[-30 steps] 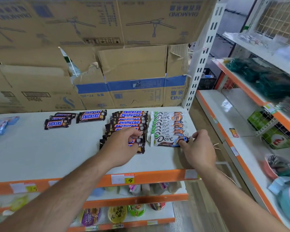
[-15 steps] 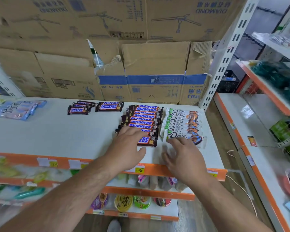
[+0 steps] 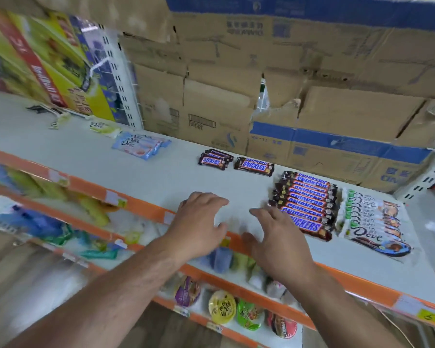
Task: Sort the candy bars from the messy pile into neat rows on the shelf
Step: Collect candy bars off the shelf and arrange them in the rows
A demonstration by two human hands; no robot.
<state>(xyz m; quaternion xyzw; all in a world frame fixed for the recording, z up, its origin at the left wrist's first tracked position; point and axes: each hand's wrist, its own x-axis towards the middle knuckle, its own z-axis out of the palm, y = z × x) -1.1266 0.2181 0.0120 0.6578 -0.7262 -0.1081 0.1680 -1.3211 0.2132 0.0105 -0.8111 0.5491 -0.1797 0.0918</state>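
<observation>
On the white shelf (image 3: 141,177) a neat row of several Snickers bars (image 3: 305,202) lies beside a row of white Dove bars (image 3: 372,219) to its right. Farther back are a few small Snickers bars (image 3: 215,159) and one larger Snickers bar (image 3: 253,166). Light blue Dove bars (image 3: 140,144) and a pale green Dove bar (image 3: 104,128) lie at the back left. My left hand (image 3: 201,224) hovers over the bare shelf near the front edge, fingers spread and empty. My right hand (image 3: 278,234) is beside it, open, just left of the Snickers row.
Cardboard boxes (image 3: 236,109) fill the back of the shelf. Colourful boxes (image 3: 55,64) stand at the far left. The orange shelf edge (image 3: 126,204) carries price tags. Lower shelves hold snack cups (image 3: 222,307) and packets. The view is blurred.
Both hands have left the Snickers and Dove rows and moved left over the bare shelf. The view has swung left, bringing the blue Dove bars closer to the middle.
</observation>
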